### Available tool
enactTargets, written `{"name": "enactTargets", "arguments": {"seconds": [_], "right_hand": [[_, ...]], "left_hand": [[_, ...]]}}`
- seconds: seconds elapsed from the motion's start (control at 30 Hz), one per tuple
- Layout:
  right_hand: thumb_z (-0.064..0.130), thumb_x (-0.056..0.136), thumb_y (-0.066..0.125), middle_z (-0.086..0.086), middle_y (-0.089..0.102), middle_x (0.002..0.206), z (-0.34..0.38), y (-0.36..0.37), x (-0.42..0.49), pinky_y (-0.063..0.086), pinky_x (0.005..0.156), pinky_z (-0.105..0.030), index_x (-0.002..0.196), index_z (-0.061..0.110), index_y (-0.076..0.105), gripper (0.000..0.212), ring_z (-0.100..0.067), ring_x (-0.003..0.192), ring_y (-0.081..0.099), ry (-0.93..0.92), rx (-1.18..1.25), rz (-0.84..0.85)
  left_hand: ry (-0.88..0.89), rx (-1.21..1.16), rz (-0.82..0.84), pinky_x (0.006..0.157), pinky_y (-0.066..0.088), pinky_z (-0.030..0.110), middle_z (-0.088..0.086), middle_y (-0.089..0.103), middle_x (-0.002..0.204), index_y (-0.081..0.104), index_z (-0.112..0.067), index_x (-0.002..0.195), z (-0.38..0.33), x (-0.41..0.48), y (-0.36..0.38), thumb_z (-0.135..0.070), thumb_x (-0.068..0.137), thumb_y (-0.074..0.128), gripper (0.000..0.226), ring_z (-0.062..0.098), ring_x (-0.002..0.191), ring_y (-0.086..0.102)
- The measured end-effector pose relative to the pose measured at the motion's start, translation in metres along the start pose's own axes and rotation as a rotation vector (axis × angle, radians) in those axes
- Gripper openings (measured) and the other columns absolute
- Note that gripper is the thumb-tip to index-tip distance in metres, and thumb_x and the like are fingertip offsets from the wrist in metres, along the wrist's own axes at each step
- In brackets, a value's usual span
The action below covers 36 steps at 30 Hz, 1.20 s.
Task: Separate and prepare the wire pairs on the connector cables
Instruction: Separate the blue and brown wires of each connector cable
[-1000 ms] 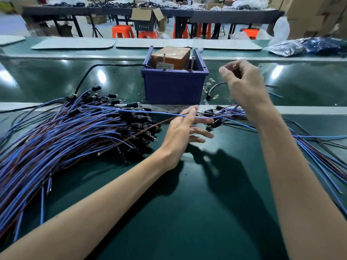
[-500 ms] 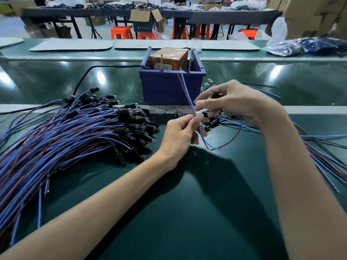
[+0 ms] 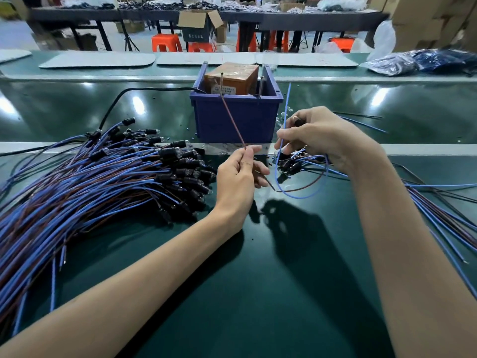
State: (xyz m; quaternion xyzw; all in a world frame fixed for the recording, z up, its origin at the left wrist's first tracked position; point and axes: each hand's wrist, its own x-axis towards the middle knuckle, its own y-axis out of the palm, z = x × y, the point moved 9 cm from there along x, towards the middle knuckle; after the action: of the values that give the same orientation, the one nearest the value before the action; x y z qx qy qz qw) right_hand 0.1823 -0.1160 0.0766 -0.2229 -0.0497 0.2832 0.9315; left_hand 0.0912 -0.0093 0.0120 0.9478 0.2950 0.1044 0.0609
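Note:
One connector cable is held between my hands over the green bench. My left hand (image 3: pixel 240 174) pinches its brown wire (image 3: pixel 232 117), which rises toward the blue bin. My right hand (image 3: pixel 320 136) pinches the blue wire (image 3: pixel 285 117) and grips the black connector head (image 3: pixel 298 122) against the palm. Both wires hang in a loop (image 3: pixel 302 192) below my hands. A big pile of blue-and-brown connector cables (image 3: pixel 98 182) lies at the left. A smaller heap (image 3: pixel 291 164) sits under my right hand.
A blue bin (image 3: pixel 236 120) holding a brown box (image 3: pixel 232 77) and two upright metal pins stands just behind my hands. A black cord (image 3: pixel 116 104) runs left of it. Loose wires (image 3: pixel 444 218) trail off to the right. Bagged parts (image 3: pixel 423 63) lie far right.
My hands have moved apart: the brown wire now goes left with my left hand, the blue wire stays with my right. The two wires were together half a second ago.

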Motion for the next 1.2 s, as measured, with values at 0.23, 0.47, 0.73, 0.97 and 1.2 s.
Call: {"name": "enactTargets", "arguments": {"seconds": [0.23,0.47,0.73,0.97,1.2], "right_hand": [[0.005,0.097,0.047,-0.003,0.064,0.066,-0.005,-0.002,0.009,0.028,0.034,-0.007,0.084,0.013,0.054,0.016,0.0,0.037,0.053,-0.024,0.006,-0.078],[0.011,0.095,0.053,0.002,0.064,0.064,-0.008,-0.001,0.017,0.034,0.043,-0.008,0.103,0.015,0.061,0.013,0.002,0.038,0.045,-0.09,-0.07,-0.143],[0.013,0.096,0.05,0.006,0.059,0.061,-0.005,0.011,0.02,0.037,0.056,-0.015,0.107,0.021,0.062,0.018,0.003,0.046,0.047,-0.145,-0.131,-0.144],[0.013,0.096,0.051,0.008,0.056,0.06,-0.001,0.019,0.021,0.038,0.059,-0.015,0.113,0.018,0.064,0.023,0.0,0.055,0.047,-0.201,-0.177,-0.135],[0.011,0.095,0.053,0.008,0.057,0.058,0.001,0.021,0.022,0.045,0.071,-0.026,0.113,0.02,0.065,0.024,-0.005,0.061,0.05,-0.241,-0.162,-0.099]], "left_hand": [[-0.033,0.058,-0.157,0.055,0.037,0.015,-0.01,0.05,0.057,0.049,-0.012,0.131,0.009,0.008,-0.015,-0.004,0.1,0.033,0.035,-0.003,0.048,0.042],[-0.007,0.05,-0.174,0.05,0.035,0.012,-0.01,0.045,0.054,0.046,-0.018,0.135,0.005,0.009,-0.018,-0.004,0.098,0.035,0.041,0.001,0.046,0.038],[-0.052,0.014,-0.146,0.047,0.033,0.015,-0.014,0.045,0.047,0.046,-0.018,0.137,0.01,0.011,-0.015,-0.004,0.1,0.035,0.041,0.002,0.043,0.035],[-0.042,0.026,-0.129,0.051,0.031,0.018,-0.009,0.04,0.055,0.048,-0.018,0.138,0.009,0.009,-0.013,-0.005,0.101,0.036,0.041,0.005,0.048,0.032],[-0.057,0.026,-0.097,0.046,0.03,0.015,-0.016,0.042,0.045,0.046,-0.018,0.139,0.013,0.011,-0.01,-0.005,0.101,0.036,0.041,0.002,0.044,0.032]]}}
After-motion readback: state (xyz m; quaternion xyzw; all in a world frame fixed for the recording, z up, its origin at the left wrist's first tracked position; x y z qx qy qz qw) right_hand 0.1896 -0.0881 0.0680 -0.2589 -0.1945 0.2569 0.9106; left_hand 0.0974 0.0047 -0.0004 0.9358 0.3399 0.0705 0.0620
